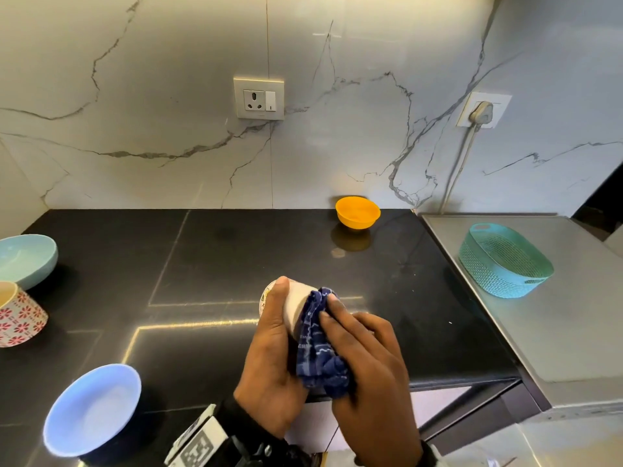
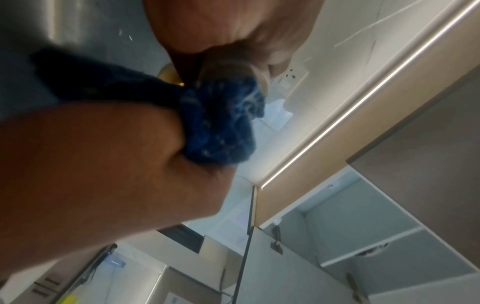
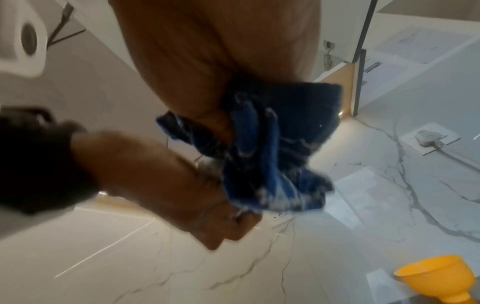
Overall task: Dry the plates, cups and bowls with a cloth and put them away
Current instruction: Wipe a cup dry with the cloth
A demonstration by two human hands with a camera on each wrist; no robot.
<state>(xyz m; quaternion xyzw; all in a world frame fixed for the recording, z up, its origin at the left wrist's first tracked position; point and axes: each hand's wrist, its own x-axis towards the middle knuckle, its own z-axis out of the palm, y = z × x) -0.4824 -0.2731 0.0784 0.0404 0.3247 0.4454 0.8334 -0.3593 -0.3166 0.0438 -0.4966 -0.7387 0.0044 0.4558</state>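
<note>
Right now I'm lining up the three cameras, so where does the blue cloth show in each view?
Head: blue cloth low centre, pressed by the right hand against the cup.
Left wrist: blue cloth left of centre, blurred.
Right wrist: blue cloth centre.
Shared landmark: orange bowl, lower right in the right wrist view.

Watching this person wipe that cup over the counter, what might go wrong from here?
1. The white cup is held in the air on its side by the left hand alone while the right hand rubs the blue cloth against it; a slip could drop it onto the black countertop.
2. The light blue bowl sits near the counter's front edge, beside the left forearm; an elbow could knock it off.
</note>
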